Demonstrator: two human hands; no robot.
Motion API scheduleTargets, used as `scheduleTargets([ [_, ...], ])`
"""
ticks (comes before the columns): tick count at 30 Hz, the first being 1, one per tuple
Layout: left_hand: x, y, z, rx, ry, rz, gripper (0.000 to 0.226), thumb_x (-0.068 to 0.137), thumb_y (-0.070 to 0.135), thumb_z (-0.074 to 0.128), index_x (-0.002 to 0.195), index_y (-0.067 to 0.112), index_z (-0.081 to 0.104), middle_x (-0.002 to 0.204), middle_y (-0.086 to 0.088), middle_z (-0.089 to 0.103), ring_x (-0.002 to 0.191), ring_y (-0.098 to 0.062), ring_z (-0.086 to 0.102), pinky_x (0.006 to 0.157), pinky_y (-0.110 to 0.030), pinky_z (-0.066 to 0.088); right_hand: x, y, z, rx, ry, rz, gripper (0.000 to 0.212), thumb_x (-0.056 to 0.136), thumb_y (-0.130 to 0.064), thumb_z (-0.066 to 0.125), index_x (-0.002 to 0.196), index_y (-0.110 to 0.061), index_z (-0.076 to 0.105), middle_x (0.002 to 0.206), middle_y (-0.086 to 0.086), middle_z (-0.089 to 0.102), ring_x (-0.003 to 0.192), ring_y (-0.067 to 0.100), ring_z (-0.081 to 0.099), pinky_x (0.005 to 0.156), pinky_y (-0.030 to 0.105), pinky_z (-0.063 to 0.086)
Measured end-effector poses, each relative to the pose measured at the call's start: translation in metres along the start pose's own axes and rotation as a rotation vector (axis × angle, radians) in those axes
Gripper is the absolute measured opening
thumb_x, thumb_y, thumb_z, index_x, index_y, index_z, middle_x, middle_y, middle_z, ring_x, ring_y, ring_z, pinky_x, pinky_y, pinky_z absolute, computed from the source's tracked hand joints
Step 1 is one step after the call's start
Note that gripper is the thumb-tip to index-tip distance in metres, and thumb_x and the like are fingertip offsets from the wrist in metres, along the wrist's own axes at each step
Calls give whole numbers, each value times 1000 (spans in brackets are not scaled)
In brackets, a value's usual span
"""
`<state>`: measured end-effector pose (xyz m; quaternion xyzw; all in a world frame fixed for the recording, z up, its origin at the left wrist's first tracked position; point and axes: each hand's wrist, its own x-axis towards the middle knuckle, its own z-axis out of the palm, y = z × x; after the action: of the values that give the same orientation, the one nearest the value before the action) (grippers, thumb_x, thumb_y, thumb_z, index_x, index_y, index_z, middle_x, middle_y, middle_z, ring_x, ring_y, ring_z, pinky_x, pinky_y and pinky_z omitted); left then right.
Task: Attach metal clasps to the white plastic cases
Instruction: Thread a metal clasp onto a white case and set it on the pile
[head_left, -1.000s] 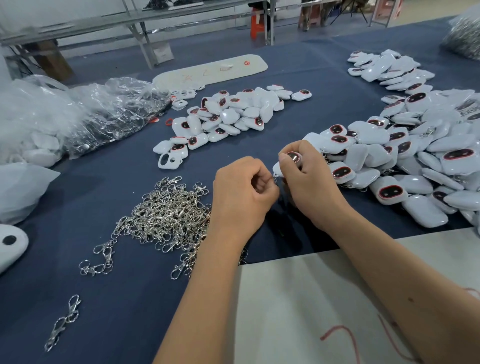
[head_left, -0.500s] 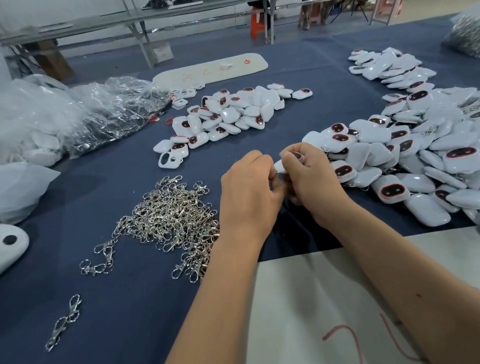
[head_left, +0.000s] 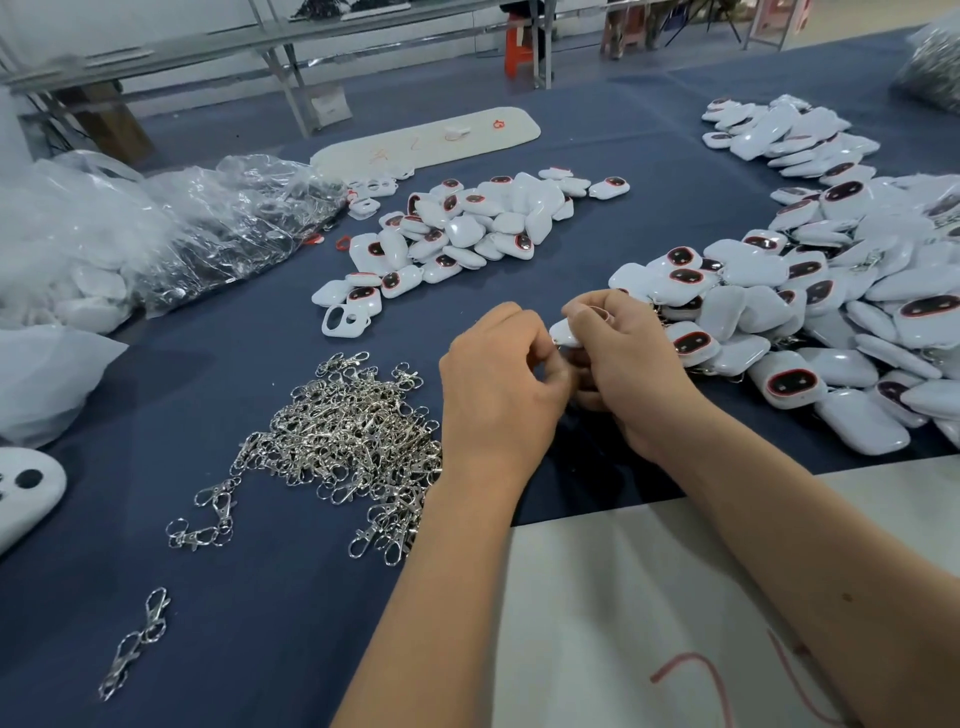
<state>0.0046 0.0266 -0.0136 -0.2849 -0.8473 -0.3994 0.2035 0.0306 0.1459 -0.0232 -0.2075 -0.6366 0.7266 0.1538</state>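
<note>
While the right hand (head_left: 631, 364) pinches a white case (head_left: 566, 332) just right of the clasp heap (head_left: 353, 441), the left hand (head_left: 498, 400) closes against it, probably on a clasp, though its fingers hide this. The case looks light, stiff and glossy-slick, best gripped by its edges. Its long axis runs left-right, its exposed end toward the left hand.

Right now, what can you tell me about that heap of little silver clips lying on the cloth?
The heap of metal clasps is a loose, tangled mound of shiny silver swivel hooks, each with a small ring on one end. It lies on the dark blue cloth just beside the left hand, whose wrist overlaps its near edge. Several linked clasps trail out toward the lower left, and one separate pair lies apart nearer the camera.
</note>
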Motion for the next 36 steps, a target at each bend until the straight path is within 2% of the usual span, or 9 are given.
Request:
scheduleTargets([
  [3, 1, -1, -1, -44, -22, 11, 17, 73, 3, 69, 64, 11, 56, 66, 0, 53, 61, -22, 49, 58, -45, 45, -3, 1, 2, 21, 38, -12, 11, 106, -24, 51, 97, -19, 56, 67, -3, 53, 45, 9, 46, 39, 21, 36],
  [8, 4, -3, -5, -6, -76, 180, 15, 72, 1, 69, 68, 9, 57, 70, 0, 53, 62, -23, 48, 56, -46, 45, 0, -5, -5, 119, -46, 75, 8, 101, -12, 48, 101, -12, 55, 58, -2, 37, 41, 9, 26, 37, 18, 22],
  [10, 4, -4, -5, -2, -89, 209, 14, 72, 2, 69, 68, 9, 57, 70, 0, 53, 61, -23, 47, 56, -45, 45, 1, -3, -5, 50, -38, 56, 12, 98, -9, 47, 100, -12, 58, 59, 1, 40, 41, 10, 29, 38, 18, 23],
  [12, 4, -6, -6, -8, -114, 207, 12, 71, 5, 67, 67, 8, 57, 69, -1, 54, 61, -24, 48, 56, -46, 45, 1, 1, -2, -82, 38, -9, 11, 96, -13, 49, 93, -10, 60, 64, 4, 51, 47, 14, 42, 42, 21, 32],
  [14, 3, -9, -8, -57, -141, 162, 9, 69, 6, 66, 66, 8, 58, 67, -1, 55, 61, -24, 50, 57, -43, 46, 1, 6, -1, -238, 91, -137, 12, 96, -20, 52, 93, -20, 64, 68, -4, 59, 57, 15, 52, 52, 26, 39],
  [17, 1, -16, -14, -328, -215, -41, 10, 70, 0, 68, 66, 7, 63, 64, -2, 62, 59, -17, 55, 57, -31, 47, 0, 9, -2, -278, 17, -260, 14, 100, -25, 54, 94, -28, 66, 59, -15, 52, 54, 10, 45, 57, 27, 38],
  [22, 3, -18, -20, -642, -242, -214, 10, 77, 2, 68, 71, 9, 70, 63, 3, 66, 58, -7, 53, 56, -18, 43, 1, 4, -5, -36, -47, -120, 14, 103, -19, 51, 96, -22, 64, 54, -13, 44, 43, 10, 36, 42, 19, 28],
  [25, 3, -21, -20, -567, -224, -200, 8, 76, 4, 71, 71, 10, 70, 67, -6, 67, 60, -9, 54, 58, -18, 44, -2, 3, -6, 41, -63, -113, 14, 105, -16, 49, 99, -18, 61, 54, -12, 42, 41, 8, 31, 41, 16, 24],
  [36, 0, -19, -21, -468, -266, -101, 15, 75, -9, 68, 71, 6, 67, 69, -3, 63, 64, -11, 54, 60, -21, 45, -2, 8, -4, -134, -11, -239, 11, 104, -21, 52, 101, -19, 63, 55, -15, 43, 46, 8, 35, 42, 21, 30],
])
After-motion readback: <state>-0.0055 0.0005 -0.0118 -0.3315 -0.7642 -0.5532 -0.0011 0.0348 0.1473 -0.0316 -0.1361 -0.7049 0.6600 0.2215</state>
